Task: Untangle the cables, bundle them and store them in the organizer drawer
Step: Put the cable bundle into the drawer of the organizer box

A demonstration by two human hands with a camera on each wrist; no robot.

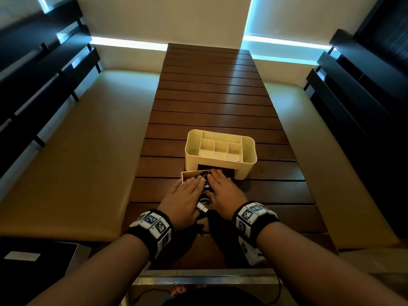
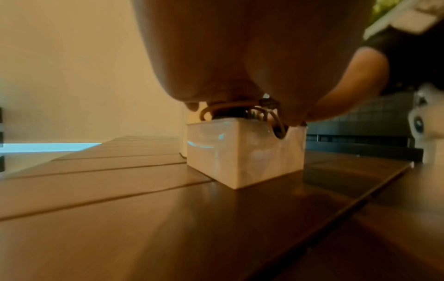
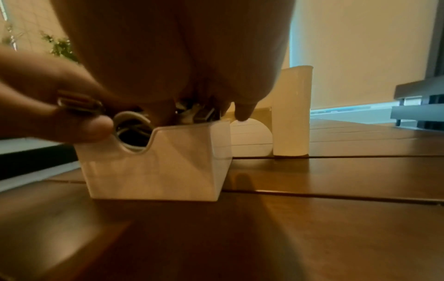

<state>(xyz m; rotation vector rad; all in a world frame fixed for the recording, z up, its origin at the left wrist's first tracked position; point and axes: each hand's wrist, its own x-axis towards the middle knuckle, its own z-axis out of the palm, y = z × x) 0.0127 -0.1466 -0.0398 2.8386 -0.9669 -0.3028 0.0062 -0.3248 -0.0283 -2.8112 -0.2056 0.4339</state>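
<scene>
The cream drawer (image 1: pixel 189 173) stands pulled out on the table in front of the cream organizer (image 1: pixel 248 166). A bundle of white and black cables (image 1: pixel 204 188) lies in the drawer and rises above its rim. My left hand (image 1: pixel 187 191) and right hand (image 1: pixel 223 186) lie side by side on top, fingers straight, pressing the cables down. A silver USB plug (image 1: pixel 203 208) sticks out toward me beside the left thumb. The left wrist view shows the drawer (image 2: pixel 240 152) with cable loops (image 2: pixel 271 116) under my palm. The right wrist view shows the drawer (image 3: pixel 149 167), its cables (image 3: pixel 129 121) and the plug (image 3: pixel 79 103).
The dark slatted wooden table (image 1: pixel 212 96) stretches away beyond the organizer. Tan cushioned benches (image 1: pixel 88 140) run along both sides. The organizer's top compartments (image 1: pixel 220 146) hold nothing visible. A metal table edge (image 1: pixel 198 278) lies near my body.
</scene>
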